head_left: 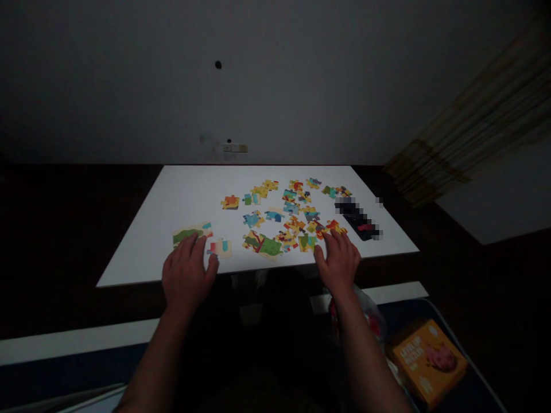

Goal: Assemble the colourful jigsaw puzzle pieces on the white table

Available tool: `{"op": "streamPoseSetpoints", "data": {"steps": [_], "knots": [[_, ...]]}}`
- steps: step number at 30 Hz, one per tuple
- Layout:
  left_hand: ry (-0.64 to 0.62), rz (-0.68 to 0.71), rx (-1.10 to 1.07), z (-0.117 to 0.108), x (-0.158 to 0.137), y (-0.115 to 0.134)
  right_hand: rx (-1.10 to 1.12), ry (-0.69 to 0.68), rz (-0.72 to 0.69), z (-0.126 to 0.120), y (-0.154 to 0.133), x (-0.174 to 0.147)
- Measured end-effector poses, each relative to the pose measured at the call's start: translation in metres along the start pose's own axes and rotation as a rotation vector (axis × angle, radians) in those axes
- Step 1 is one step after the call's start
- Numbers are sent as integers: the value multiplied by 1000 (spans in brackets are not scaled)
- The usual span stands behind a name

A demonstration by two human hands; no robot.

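My left hand [188, 272] lies at the table's front left with fingers stretched out and thumb apart. Its fingertips reach the lower edge of a joined green, cream and blue puzzle section [187, 234]. Beside the thumb is a cream puzzle piece [224, 248] with red and blue parts. Over on the right, my right hand [338, 258] is also open, its fingertips at a red and yellow puzzle piece [334, 227]; whether they press on it I cannot tell. A yellow-green puzzle piece [307, 243] lies left of that hand.
Many loose puzzle pieces [294, 222] spread over the white table [142, 229]. A dark, partly pixelated object [364, 229] lies at the right. Below the table's right side, an orange puzzle box [430, 361] rests on a dark blue seat beside a clear plastic bag [372, 312].
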State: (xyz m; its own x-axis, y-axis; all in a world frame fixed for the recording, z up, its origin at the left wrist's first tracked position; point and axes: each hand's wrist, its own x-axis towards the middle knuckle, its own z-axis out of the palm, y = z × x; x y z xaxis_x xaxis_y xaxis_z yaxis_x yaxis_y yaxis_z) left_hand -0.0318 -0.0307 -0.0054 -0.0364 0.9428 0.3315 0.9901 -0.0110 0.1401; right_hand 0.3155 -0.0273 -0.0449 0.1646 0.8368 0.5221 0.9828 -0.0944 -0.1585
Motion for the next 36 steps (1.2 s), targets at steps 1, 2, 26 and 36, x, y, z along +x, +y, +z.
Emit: {"op": "streamPoseSetpoints", "data": {"steps": [1, 2, 26, 36], "knots": [[-2, 3, 2, 0, 0, 0, 5, 3, -2, 0, 0, 0], [-3, 4, 3, 0, 0, 0, 9, 4, -5, -1, -1, 0], [-8, -8, -18, 1, 2, 0, 24, -22, 23, -2, 0, 1], [-73, 5, 121, -3, 4, 1, 23, -13, 15, -3, 0, 2]]}}
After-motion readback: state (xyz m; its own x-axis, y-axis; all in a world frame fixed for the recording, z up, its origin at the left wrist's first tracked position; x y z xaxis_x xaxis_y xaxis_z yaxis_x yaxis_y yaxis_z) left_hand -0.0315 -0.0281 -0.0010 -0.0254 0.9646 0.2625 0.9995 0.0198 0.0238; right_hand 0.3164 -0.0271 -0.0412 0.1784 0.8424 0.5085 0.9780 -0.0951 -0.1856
